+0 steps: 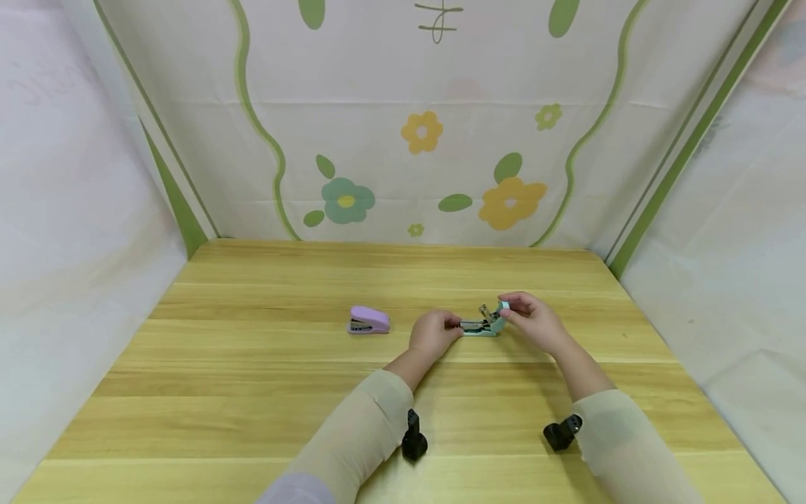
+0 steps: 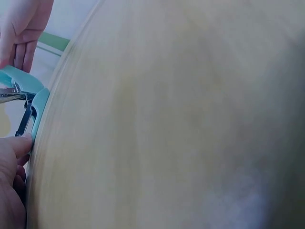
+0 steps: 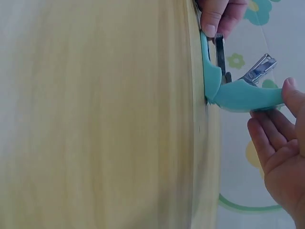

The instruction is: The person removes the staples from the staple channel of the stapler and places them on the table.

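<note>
A mint-green stapler [image 1: 480, 334] lies on the wooden table, its top swung up and back so the metal inside shows. At the front end of its base, my left hand [image 1: 434, 334] pinches with thumb and fingertips. My right hand [image 1: 534, 320] grips the tip of the raised top between thumb and fingers. In the right wrist view the raised top [image 3: 248, 96] stands about square to the base [image 3: 210, 71], and a metal piece [image 3: 261, 67] sticks out from its inner side. The left wrist view shows the stapler's hinge end [image 2: 42, 98] between both hands.
A purple stapler [image 1: 370, 320] sits on the table [image 1: 252, 392] to the left of my left hand, closed. Black wrist cameras [image 1: 413, 437] hang at both sleeves. A flower-printed cloth [image 1: 390, 84] rises behind the table's far edge, with pale cloth at both sides.
</note>
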`<state>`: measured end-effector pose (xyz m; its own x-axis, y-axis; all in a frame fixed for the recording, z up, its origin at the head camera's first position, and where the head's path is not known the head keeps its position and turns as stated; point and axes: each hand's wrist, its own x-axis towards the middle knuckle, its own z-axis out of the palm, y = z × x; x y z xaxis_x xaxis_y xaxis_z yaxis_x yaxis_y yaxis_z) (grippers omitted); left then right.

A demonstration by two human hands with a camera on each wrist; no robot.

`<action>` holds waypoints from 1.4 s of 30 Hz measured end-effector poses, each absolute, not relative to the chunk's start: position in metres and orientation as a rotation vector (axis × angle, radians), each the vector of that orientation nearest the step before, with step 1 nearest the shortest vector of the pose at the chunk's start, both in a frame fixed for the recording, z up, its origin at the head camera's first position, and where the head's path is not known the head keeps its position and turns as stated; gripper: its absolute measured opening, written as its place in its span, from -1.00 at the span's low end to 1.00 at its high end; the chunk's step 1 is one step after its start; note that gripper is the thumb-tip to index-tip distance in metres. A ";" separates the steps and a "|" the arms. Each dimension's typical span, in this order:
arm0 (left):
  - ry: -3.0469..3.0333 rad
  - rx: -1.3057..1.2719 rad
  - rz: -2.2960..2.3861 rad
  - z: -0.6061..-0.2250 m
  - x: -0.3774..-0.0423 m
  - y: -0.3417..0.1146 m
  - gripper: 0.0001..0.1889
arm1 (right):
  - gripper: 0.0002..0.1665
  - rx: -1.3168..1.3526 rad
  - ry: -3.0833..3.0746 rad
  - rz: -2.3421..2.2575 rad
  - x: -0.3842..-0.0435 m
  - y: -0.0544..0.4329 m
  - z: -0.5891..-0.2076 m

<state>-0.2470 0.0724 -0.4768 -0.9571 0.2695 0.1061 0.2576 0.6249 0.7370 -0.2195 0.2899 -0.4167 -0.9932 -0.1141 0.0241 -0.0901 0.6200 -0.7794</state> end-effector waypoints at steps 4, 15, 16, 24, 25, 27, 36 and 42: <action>2.819 0.459 1.271 -0.476 -0.246 0.072 -0.79 | -0.48 -0.154 2.848 -1.321 -0.219 0.293 -0.416; 2.825 0.462 1.259 -0.473 -0.243 0.072 -0.80 | -0.41 -0.034 2.830 -1.259 -0.216 0.304 -0.411; 2.828 0.466 1.258 -0.473 -0.243 0.072 -0.80 | -0.41 -0.028 2.825 -1.261 -0.216 0.307 -0.411; 2.822 0.459 1.255 -0.473 -0.242 0.072 -0.80 | -0.46 -0.081 2.839 -1.280 -0.216 0.324 -0.419; 2.820 0.456 1.254 -0.473 -0.242 0.072 -0.80 | -0.45 -0.077 2.834 -1.285 -0.216 0.326 -0.421; 2.818 0.454 1.258 -0.474 -0.242 0.071 -0.80 | -0.45 -0.074 2.829 -1.287 -0.216 0.330 -0.424; 2.832 0.462 1.234 -0.475 -0.241 0.071 -0.79 | -0.48 -0.036 2.850 -1.269 -0.217 0.340 -0.436; 2.832 0.474 1.234 -0.475 -0.242 0.071 -0.79 | -0.46 -0.031 2.869 -1.269 -0.218 0.341 -0.440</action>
<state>-0.2417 0.0706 -0.4753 -0.9538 0.2813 0.1053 0.2687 0.6422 0.7179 -0.2182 0.3414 -0.4405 -0.9998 -0.0199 0.0041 -0.0164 0.6725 -0.7399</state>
